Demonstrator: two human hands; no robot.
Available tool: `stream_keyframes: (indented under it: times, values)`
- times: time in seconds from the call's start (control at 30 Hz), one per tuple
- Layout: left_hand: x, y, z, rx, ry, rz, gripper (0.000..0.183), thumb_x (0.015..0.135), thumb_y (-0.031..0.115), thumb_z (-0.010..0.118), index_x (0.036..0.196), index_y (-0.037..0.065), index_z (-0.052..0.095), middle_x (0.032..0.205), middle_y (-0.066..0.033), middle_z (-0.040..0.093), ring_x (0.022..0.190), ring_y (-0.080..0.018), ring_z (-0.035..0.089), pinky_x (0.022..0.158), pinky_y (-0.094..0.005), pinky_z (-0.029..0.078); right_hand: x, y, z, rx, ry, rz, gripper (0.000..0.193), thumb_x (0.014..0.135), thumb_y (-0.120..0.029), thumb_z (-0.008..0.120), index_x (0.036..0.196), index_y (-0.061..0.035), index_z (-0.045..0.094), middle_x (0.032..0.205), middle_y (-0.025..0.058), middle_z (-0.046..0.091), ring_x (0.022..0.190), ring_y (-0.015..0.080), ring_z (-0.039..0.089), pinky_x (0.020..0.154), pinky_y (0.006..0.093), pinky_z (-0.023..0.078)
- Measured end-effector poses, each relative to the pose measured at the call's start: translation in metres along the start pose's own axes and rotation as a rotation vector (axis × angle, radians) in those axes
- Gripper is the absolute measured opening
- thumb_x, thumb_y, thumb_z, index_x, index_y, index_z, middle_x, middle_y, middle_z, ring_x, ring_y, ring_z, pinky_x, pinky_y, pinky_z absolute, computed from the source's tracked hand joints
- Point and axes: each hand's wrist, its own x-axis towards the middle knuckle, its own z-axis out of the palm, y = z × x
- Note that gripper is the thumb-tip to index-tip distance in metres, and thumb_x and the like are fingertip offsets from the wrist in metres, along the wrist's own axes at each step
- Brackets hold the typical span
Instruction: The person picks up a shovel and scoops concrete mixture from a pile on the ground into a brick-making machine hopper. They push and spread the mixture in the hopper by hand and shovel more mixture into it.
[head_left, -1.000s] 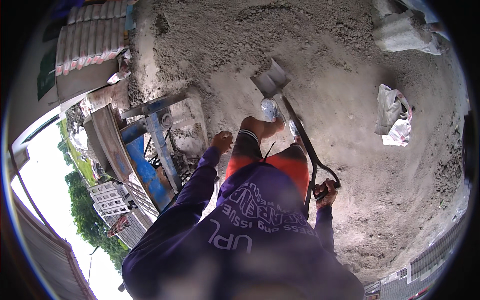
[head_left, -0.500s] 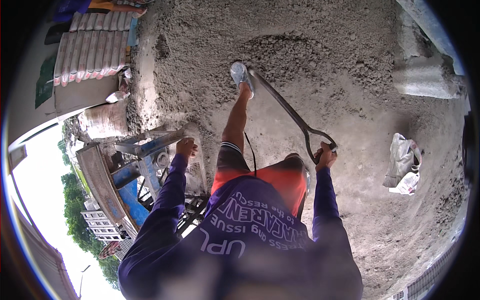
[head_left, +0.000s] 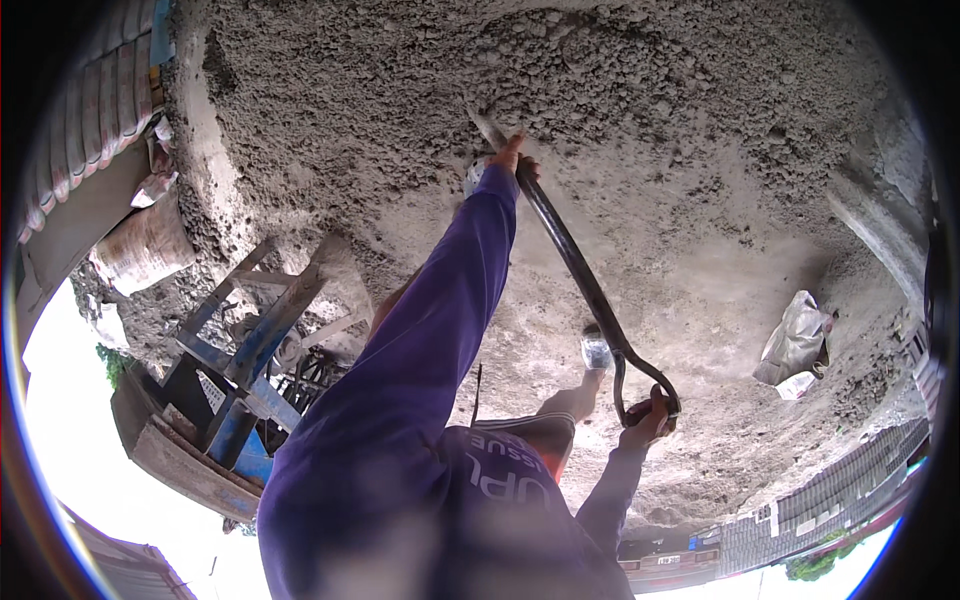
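Observation:
A shovel [head_left: 572, 258] with a dark shaft and a loop-shaped grip slants across the middle of the view. Its far end meets loose grey gravelly material [head_left: 400, 110]. My right hand [head_left: 652, 420] is closed round the crossbar of the grip, near my body. Far down the shaft, my outstretched left hand [head_left: 512, 160] is wrapped round it close to the blade end. The blade is mostly hidden, so I cannot tell how much material is on it. One of my feet shows beside the shaft, the other partly behind my left hand.
To the left stands a blue metal frame machine [head_left: 255, 350], rusty in places. Beyond it are a filled sack [head_left: 145, 245] and stacked bags [head_left: 95, 125]. A crumpled pale sack [head_left: 793, 345] lies on the ground at right, and a concrete-like block [head_left: 875, 225] is farther back.
My left hand has left the machine's side and reached forward to grip the shovel's lower shaft. My right hand, still on the grip, sits nearer my body. The whole view has shifted.

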Motion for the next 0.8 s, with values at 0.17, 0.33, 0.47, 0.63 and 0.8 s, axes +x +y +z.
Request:
stream_keyframes:
  times: [0.17,0.33,0.47,0.63,0.8]
  values:
    - [-0.004,-0.039,0.000,0.115,0.042,-0.108,0.014,0.081,0.011,0.058,0.079,-0.003,0.056,0.061,-0.0122,0.056,0.046,-0.0245,0.056,0.043,-0.0397,0.052,-0.022,-0.016,-0.023,-0.084,0.141,0.080,0.022,0.079,-0.015,0.071,0.069,-0.0101,0.052,0.043,-0.0003,0.044,0.032,0.0116,0.038,0.033,0.0266,0.030]
    - [-0.078,-0.055,0.002,0.132,0.001,-0.084,0.016,0.080,0.011,0.058,0.074,-0.004,0.056,0.060,-0.0142,0.059,0.045,-0.0257,0.058,0.042,-0.0403,0.053,-0.063,-0.077,-0.073,-0.063,0.160,0.119,0.036,0.081,-0.016,0.069,0.057,-0.0155,0.042,0.041,-0.0017,0.040,0.031,0.0105,0.037,0.031,0.0254,0.031]
    - [-0.142,-0.029,-0.033,0.066,0.052,-0.074,0.018,0.079,0.013,0.060,0.073,-0.005,0.056,0.061,-0.0148,0.060,0.044,-0.0253,0.058,0.041,-0.0398,0.052,-0.103,-0.131,-0.103,-0.082,0.113,0.194,0.033,0.082,-0.021,0.068,0.062,-0.0161,0.042,0.046,-0.0031,0.039,0.032,0.0100,0.035,0.030,0.0240,0.030]
    - [-0.265,0.032,-0.073,0.046,0.130,0.098,0.021,0.080,0.017,0.062,0.076,-0.003,0.056,0.063,-0.0132,0.061,0.047,-0.0240,0.060,0.044,-0.0387,0.054,-0.148,-0.188,-0.153,-0.137,-0.029,0.111,0.033,0.083,-0.019,0.065,0.061,-0.0160,0.041,0.046,-0.0020,0.038,0.031,0.0131,0.035,0.030,0.0281,0.033]
    - [-0.439,0.168,-0.125,-0.085,0.160,0.263,0.026,0.081,0.020,0.059,0.066,-0.002,0.057,0.059,-0.0114,0.060,0.047,-0.0206,0.058,0.047,-0.0366,0.051,-0.185,-0.248,-0.157,-0.084,-0.211,-0.075,0.023,0.082,-0.017,0.065,0.065,-0.0146,0.049,0.046,-0.0019,0.041,0.031,0.0140,0.037,0.031,0.0291,0.036]
